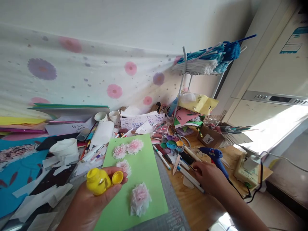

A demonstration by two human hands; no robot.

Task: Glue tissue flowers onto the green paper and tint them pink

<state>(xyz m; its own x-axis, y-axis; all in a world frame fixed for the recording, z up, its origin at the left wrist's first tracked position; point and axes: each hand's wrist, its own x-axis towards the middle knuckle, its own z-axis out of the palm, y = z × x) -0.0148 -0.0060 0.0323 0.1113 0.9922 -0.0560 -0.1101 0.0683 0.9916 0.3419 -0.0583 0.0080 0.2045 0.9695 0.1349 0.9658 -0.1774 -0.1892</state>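
Observation:
In my left hand point(106, 195) is a small yellow paint pot point(98, 181), tilted on its side. Its round yellow lid point(117, 177) is held between the same hand's fingers. Below this hand lies a light green sheet point(149, 166) bearing several pink and white tissue-paper flowers point(141, 199). Over at the right, my right hand point(208, 176) is low over the wooden table, beside white marker pens point(187, 178) and a blue glue gun point(216, 157). Its fingertips are pressed together; whatever they pinch is too hidden to make out.
Coloured paint pots point(171, 144) and scissors point(185, 141) lie behind the sheet. A cardboard box point(209, 138) and a power strip point(245, 173) with cables stand right. Paper scraps point(53, 194) and a white cup point(64, 149) are left. A rack point(183, 80) holds pipe cleaners.

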